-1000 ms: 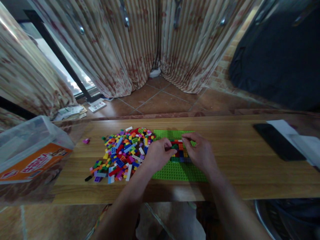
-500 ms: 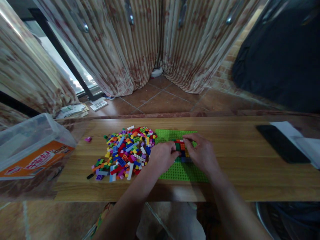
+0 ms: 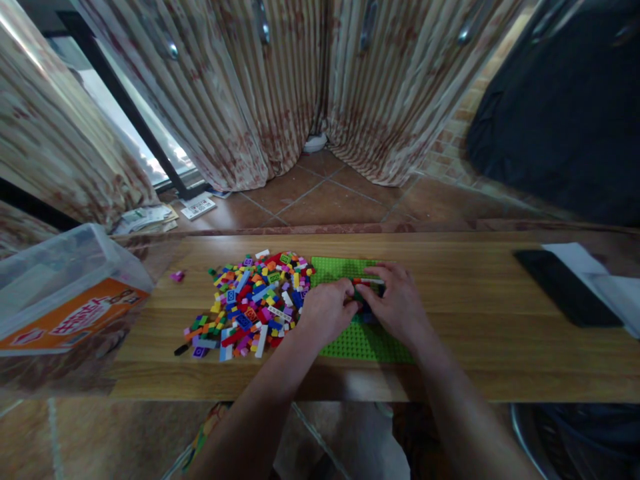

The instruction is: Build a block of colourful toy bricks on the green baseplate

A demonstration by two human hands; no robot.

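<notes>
A green studded baseplate (image 3: 345, 269) lies on the wooden table, with a low build of coloured toy bricks (image 3: 369, 281) on it. My left hand (image 3: 330, 308) is closed at the left side of this build, thumb and forefinger against it. From the right, my right hand (image 3: 400, 303) grips the build, its thumb across the front and its forefinger at the far edge. My fingers hide most of the build; red and white pieces show at its back. Left of the baseplate is a large heap of mixed toy bricks (image 3: 260, 300).
A clear plastic box (image 3: 107, 267) with an orange label stands at the left. One pink brick (image 3: 177, 276) lies apart from the heap. A black flat object (image 3: 563, 287) and white papers (image 3: 575, 259) lie on the right of the table (image 3: 470, 300). Curtains hang beyond.
My right hand has shifted slightly left, and its thumb now reaches across the build, covering bricks that showed before. My left hand stays nearly in place.
</notes>
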